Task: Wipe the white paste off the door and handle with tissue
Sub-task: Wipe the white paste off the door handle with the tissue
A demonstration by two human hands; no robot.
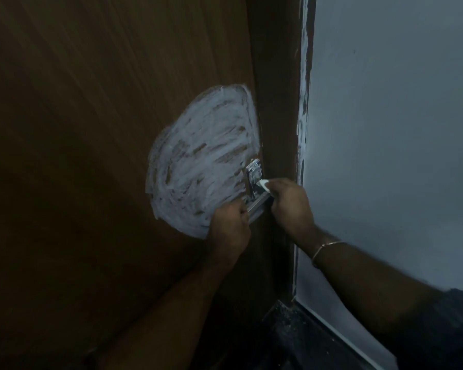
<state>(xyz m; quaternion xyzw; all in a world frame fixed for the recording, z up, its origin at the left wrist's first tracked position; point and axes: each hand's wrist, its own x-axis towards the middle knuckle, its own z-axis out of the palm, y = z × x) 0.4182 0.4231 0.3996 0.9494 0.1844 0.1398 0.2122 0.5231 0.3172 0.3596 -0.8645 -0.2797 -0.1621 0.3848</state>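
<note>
The brown door [91, 129] has a big round patch of white paste [201, 161] smeared on it, and brown wood shows through in streaks. The shiny metal handle [254, 180] sits at the right edge of that patch, touching it. The left hand [229, 225] is just below the handle, with its fingers curled around the handle's long bar. The right hand [289, 204] is just to the right of the handle, and its fingers pinch a small wad of white tissue [263, 183]. The tissue is pressed against the handle's flat metal plate. A thin gold bangle [325, 249] goes around the right wrist, down and to the right of the handle. Right of the handle stands the dark door frame [278, 102], and past it a pale wall [398, 129] with messy white paint along its edge.
</note>
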